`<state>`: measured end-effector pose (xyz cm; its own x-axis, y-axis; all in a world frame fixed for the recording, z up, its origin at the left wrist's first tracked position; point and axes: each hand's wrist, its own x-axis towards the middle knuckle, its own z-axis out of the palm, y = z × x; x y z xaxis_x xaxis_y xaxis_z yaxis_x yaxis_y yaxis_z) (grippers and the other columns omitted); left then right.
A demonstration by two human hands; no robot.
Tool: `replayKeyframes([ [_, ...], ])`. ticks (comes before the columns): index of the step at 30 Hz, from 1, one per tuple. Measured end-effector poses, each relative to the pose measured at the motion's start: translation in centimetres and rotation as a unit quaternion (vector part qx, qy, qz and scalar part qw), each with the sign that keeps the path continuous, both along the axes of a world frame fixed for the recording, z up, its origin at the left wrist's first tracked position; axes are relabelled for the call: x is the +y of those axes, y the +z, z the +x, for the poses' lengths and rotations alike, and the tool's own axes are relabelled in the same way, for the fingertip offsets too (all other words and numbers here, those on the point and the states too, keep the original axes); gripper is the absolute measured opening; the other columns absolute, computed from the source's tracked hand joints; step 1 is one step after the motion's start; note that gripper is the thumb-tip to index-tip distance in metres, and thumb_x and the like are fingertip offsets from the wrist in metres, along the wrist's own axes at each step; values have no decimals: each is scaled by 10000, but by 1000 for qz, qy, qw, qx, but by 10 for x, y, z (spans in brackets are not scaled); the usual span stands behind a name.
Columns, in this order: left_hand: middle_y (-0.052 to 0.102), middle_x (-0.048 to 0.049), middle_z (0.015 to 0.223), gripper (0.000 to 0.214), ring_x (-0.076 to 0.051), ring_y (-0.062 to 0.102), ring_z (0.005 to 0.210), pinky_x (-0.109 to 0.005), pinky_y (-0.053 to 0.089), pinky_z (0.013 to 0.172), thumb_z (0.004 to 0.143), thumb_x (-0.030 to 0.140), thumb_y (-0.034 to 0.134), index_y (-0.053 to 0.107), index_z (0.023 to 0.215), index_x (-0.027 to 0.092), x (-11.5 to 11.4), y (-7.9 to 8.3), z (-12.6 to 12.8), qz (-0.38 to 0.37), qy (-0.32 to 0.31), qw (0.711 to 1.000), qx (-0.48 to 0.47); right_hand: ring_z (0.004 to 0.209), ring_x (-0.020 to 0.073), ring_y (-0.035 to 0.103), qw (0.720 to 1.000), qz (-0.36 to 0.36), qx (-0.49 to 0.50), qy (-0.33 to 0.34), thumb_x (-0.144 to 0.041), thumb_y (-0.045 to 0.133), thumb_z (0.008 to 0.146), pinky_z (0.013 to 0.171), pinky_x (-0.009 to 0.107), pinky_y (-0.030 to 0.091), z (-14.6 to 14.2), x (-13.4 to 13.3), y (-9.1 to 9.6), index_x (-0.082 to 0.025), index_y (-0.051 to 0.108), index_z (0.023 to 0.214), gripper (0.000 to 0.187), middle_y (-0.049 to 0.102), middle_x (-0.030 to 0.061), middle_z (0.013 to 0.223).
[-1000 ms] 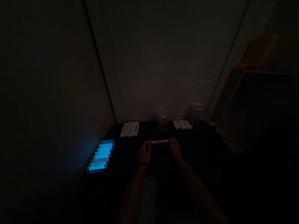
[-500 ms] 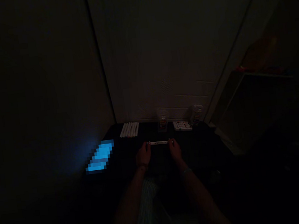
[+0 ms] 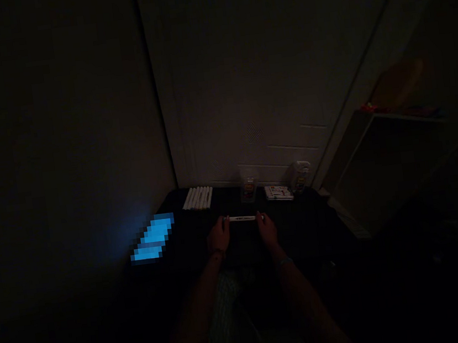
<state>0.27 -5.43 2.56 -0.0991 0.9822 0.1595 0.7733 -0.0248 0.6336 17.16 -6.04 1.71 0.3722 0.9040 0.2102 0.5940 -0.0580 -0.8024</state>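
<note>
A white marker (image 3: 242, 218) with dark print lies crosswise between my two hands, held by its ends. My left hand (image 3: 219, 235) is closed on its left end, and my right hand (image 3: 267, 230) grips the right end. Behind my left hand, several white markers (image 3: 198, 198) lie side by side in a row. Beyond my right hand rests a pack of white markers (image 3: 279, 192) with coloured marks. The dim light hides the fine detail of my fingers.
A dark table (image 3: 303, 229) lies under my hands, against a pale wall (image 3: 234, 82). Clear plastic packages (image 3: 249, 188) stand at the back. A glowing blurred blue screen (image 3: 154, 239) is at the left edge. A shelf (image 3: 406, 116) with things on it stands to the right.
The view has shifted very slightly. Both hands keep the marker in nearly the same place, and the other things have not moved.
</note>
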Motion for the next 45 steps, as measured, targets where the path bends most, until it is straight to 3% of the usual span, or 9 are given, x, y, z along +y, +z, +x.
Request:
replayKeyframes([
  [13, 617, -49, 851, 447, -158, 560, 774, -224, 323, 595, 811, 512, 164, 473, 997, 248, -3, 7, 3, -22, 21, 1000, 2, 810, 197, 541, 1000, -7, 10, -20, -531, 232, 796, 686, 273, 360, 1, 4, -2, -195, 560, 927, 488, 591, 90, 872],
  [28, 615, -47, 827, 482, -159, 559, 747, -224, 314, 575, 800, 538, 124, 467, 988, 255, 2, -1, 1, -8, 9, 1000, 7, 730, 162, 539, 1000, 2, -17, 1, -515, 229, 802, 629, 240, 362, 1, 1, 0, -223, 546, 884, 439, 591, 40, 800],
  [45, 624, -55, 802, 522, -163, 565, 723, -230, 328, 592, 786, 563, 113, 487, 973, 250, 5, -6, 1, -18, 22, 999, 22, 617, 110, 487, 999, 17, 0, 38, -509, 192, 811, 571, 201, 333, 5, 7, -12, -226, 510, 825, 425, 544, -28, 689],
])
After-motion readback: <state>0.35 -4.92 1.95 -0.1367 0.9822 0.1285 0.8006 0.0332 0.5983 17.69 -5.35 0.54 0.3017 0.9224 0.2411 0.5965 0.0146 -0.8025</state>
